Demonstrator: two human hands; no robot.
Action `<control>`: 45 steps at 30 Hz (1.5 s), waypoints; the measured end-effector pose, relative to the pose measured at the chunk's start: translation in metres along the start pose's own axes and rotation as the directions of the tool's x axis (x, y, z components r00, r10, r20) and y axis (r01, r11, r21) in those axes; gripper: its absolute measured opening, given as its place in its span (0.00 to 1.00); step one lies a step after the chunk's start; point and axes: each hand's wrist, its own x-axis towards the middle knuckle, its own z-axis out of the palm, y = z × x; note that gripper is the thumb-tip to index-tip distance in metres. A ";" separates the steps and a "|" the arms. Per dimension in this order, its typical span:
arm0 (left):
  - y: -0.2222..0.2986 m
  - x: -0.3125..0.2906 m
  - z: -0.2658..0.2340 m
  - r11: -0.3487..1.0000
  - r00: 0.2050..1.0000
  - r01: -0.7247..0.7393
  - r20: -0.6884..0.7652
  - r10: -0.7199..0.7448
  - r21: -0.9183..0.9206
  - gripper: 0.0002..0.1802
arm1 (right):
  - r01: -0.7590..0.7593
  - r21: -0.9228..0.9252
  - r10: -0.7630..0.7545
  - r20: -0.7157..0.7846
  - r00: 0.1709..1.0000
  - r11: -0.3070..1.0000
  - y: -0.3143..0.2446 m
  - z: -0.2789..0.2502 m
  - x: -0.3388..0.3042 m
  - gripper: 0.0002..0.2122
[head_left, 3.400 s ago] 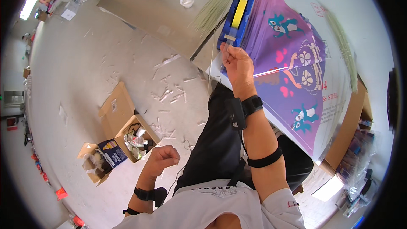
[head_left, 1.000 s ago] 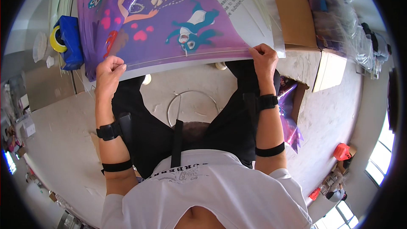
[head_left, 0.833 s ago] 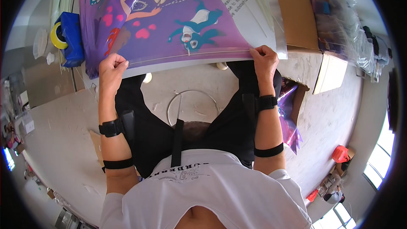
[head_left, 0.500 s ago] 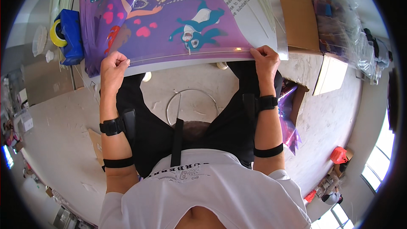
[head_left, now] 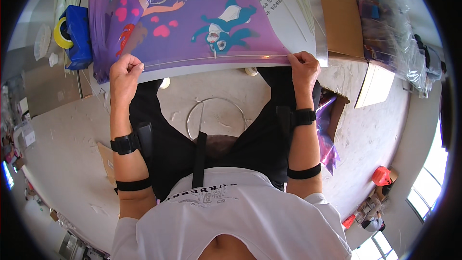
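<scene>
A purple printed sheet (head_left: 192, 24), thin and glossy, with a teal animal and pink hearts, lies on the work table before me. Along its near edge stretches a thin pale rod (head_left: 187, 59) with a small upright piece near its middle. My left hand (head_left: 124, 74) pinches the rod's left end, thumb against forefinger. At the right end, my right hand (head_left: 304, 70) pinches the rod at the sheet's corner in the same way. Between the hands the rod looks nearly straight. My fingertips cover both ends of it.
A blue tape dispenser (head_left: 79, 37) with a yellow roll stands left of the sheet. Several thin pale rods (head_left: 301, 9) lie at the right on a white printed board (head_left: 269, 12). Beyond are a cardboard box (head_left: 339, 14) and plastic-wrapped goods (head_left: 385, 24). A metal ring (head_left: 190, 110) shows below.
My left hand has shifted a little left and away from me, and my right hand slightly right. Both keep their pinch at the rod's ends.
</scene>
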 end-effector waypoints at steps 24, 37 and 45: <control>-0.015 0.001 0.005 1.000 0.999 -0.027 -0.038 0.027 0.008 0.03 | -0.045 -0.069 0.051 0.085 0.995 0.997 -0.008 0.002 0.004 0.10; -0.014 0.003 0.018 0.981 0.993 0.008 -0.119 0.016 0.196 0.05 | 0.023 -0.054 -0.017 0.109 0.994 0.998 0.013 0.003 0.010 0.09; -0.002 0.002 0.020 0.962 0.988 0.006 -0.152 0.037 0.271 0.06 | 0.032 -0.081 -0.025 0.087 0.996 0.996 0.009 0.003 0.009 0.10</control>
